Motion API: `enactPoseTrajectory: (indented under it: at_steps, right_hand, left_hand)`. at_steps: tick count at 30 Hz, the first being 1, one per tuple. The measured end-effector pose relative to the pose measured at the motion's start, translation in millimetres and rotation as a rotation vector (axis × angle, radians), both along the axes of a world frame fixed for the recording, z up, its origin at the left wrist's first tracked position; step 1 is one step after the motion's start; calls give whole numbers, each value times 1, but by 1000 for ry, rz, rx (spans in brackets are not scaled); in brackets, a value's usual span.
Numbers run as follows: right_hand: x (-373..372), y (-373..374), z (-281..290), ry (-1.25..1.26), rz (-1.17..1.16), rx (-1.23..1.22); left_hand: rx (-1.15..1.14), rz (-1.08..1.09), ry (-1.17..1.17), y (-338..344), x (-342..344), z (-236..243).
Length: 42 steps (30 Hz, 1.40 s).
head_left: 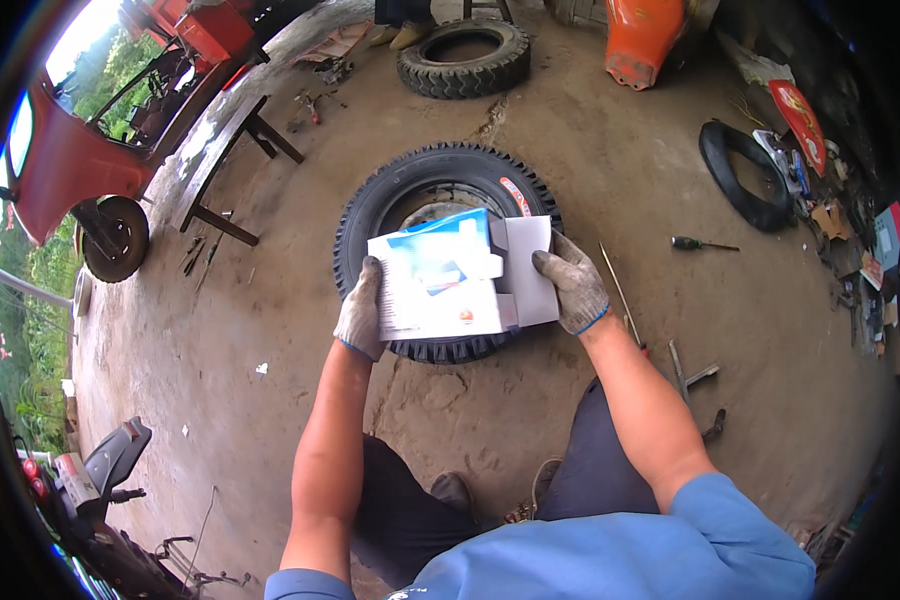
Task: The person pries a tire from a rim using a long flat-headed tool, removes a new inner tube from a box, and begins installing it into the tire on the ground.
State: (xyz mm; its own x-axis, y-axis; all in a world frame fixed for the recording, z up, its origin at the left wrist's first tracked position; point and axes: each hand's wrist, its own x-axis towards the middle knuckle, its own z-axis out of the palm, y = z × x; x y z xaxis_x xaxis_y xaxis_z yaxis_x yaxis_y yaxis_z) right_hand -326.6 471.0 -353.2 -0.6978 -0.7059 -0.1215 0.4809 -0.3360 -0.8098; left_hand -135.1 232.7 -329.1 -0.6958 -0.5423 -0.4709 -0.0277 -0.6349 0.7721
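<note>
Between my gloved hands is a white and blue cardboard box [435, 290] with its end flaps open toward the right. My left hand [361, 310], in a dirty grey work glove, grips the box's left edge with the thumb on top. My right hand [574, 283], gloved the same way, pinches the large open flap [530, 270] at the right end. What the box holds, if anything, is hidden. Directly below it a black knobby tyre [370, 215] lies flat on the floor, its near part partly covered by the box.
Another tyre [510, 68] lies at the far side near a person's shoes [410, 36]. A low bench [215, 170] and a red vehicle [80, 160] stand left. To the right are a screwdriver [705, 244], an inner tube [735, 190], and metal levers [678, 370]. A motorcycle [90, 500] is at lower left.
</note>
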Motion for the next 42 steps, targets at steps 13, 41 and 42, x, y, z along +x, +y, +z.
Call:
enactPoseTrajectory:
  at_steps: [13,41,42]
  right_hand:
    - [16,-5,43,1016,1,232]
    - [10,-7,-5,1079,234,364]
    - [10,-8,-7,878,363,445]
  left_hand:
    - [-114,30,101,-9,3,-17]
    - [-881,-162,-130,-2,14,33]
    - [-878,-206,-158,-3,15,32]
